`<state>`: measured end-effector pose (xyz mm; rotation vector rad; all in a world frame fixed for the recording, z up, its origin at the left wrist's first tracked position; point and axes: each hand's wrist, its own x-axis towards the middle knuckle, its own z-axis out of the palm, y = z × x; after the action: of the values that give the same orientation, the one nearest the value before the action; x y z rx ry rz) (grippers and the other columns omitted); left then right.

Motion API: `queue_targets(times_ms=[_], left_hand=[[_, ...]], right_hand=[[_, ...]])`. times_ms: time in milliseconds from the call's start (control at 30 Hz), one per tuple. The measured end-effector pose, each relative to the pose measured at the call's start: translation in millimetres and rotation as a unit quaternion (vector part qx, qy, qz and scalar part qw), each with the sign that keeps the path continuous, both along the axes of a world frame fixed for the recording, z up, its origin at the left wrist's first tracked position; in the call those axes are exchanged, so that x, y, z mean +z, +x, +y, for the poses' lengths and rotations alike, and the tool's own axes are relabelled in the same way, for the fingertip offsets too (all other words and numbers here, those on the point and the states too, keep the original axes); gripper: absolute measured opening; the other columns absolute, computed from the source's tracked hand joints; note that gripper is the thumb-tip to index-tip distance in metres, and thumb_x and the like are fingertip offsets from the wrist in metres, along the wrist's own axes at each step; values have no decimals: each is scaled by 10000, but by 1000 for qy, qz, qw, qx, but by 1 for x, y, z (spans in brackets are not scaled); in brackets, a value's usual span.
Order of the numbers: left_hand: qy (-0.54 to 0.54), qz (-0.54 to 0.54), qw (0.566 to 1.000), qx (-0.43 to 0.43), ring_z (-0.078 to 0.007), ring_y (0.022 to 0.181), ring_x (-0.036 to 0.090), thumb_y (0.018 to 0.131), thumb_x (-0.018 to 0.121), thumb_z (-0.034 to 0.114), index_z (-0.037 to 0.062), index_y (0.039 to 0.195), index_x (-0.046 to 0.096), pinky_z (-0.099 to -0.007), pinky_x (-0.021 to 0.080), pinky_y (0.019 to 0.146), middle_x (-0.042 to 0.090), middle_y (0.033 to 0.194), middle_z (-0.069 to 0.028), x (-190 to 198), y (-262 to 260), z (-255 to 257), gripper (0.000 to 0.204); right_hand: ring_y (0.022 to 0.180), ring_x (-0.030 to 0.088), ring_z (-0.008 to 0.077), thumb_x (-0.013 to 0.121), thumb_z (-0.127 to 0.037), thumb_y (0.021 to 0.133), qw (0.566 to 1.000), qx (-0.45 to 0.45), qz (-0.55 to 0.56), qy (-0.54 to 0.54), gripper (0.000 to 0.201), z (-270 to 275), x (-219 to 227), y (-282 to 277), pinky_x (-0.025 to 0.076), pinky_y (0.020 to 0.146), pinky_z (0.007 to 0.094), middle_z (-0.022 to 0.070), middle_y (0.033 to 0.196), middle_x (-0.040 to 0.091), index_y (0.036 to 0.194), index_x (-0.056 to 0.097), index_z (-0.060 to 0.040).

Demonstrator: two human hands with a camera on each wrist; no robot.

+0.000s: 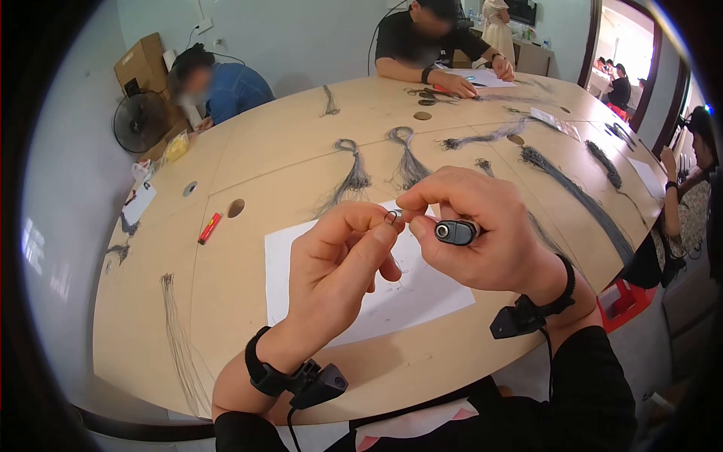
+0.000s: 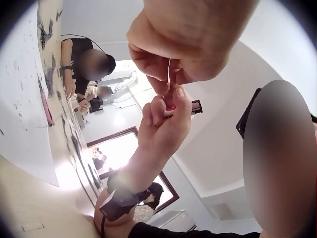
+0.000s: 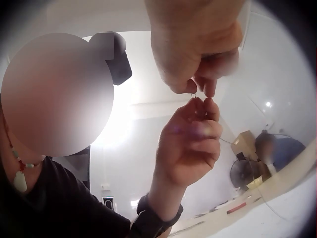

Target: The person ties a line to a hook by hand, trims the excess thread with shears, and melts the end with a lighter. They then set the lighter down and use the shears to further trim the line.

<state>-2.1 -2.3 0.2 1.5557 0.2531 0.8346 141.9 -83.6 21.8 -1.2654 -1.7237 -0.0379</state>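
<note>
My left hand (image 1: 335, 267) pinches a small dark cord loop (image 1: 391, 217) between thumb and index fingertip, above the white paper (image 1: 301, 301). Close against it, my right hand (image 1: 482, 226) has its index fingertip right at the loop. Curled in the right palm is a lighter (image 1: 456, 232), its dark oval end with a round metal ring turned toward the head camera. The left wrist view shows a red part and a dark end of the lighter (image 2: 196, 107) beside the right fingers. In the right wrist view the fingertips of both hands meet at the thin loop (image 3: 193, 95).
Bundles of grey cords (image 1: 407, 158) lie beyond the paper, with a long thick bundle (image 1: 576, 196) to the right. Thin strands (image 1: 177, 339) lie at left near a red marker-like object (image 1: 209, 228). Scissors (image 1: 437, 98) lie by a person (image 1: 422, 45) across the table.
</note>
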Motion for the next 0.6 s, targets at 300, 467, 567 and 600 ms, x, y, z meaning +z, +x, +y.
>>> queue_targets(times_ms=[300, 467, 567, 600], left_hand=[[5, -13, 999, -34, -80, 574, 511, 791, 477, 66, 8, 827, 501, -175, 386, 466, 509, 733, -27, -4, 0, 1, 72], [-5, -18, 998, -64, -83, 572, 497, 786, 468, 27, -5, 819, 503, -190, 416, 509, 498, 718, -32, -2, 1, -3, 57], [3, -28, 998, -60, -83, 572, 497, 781, 468, 12, -5, 808, 509, -191, 417, 514, 499, 718, -35, -2, 2, -5, 52], [7, -29, 998, -56, -83, 570, 503, 781, 470, 21, -2, 804, 513, -183, 406, 496, 501, 712, -33, -2, 2, -6, 53]], right_hand=[[536, 475, 197, 606, -53, 590, 997, 17, -54, 56, 210, 4, -5, -1, 371, 446, 261, 54, 643, 483, 770, 500, -36], [443, 396, 118, 571, 10, 550, 994, 20, -61, 88, 147, 6, -6, -4, 311, 399, 215, 34, 571, 444, 655, 479, -38], [445, 399, 139, 570, 9, 542, 993, 24, -80, 87, 156, 4, -6, -2, 313, 399, 227, 42, 571, 433, 639, 460, -44], [447, 403, 144, 567, 9, 547, 992, 28, -92, 77, 153, 3, -5, -1, 313, 398, 230, 48, 578, 439, 638, 456, -45]])
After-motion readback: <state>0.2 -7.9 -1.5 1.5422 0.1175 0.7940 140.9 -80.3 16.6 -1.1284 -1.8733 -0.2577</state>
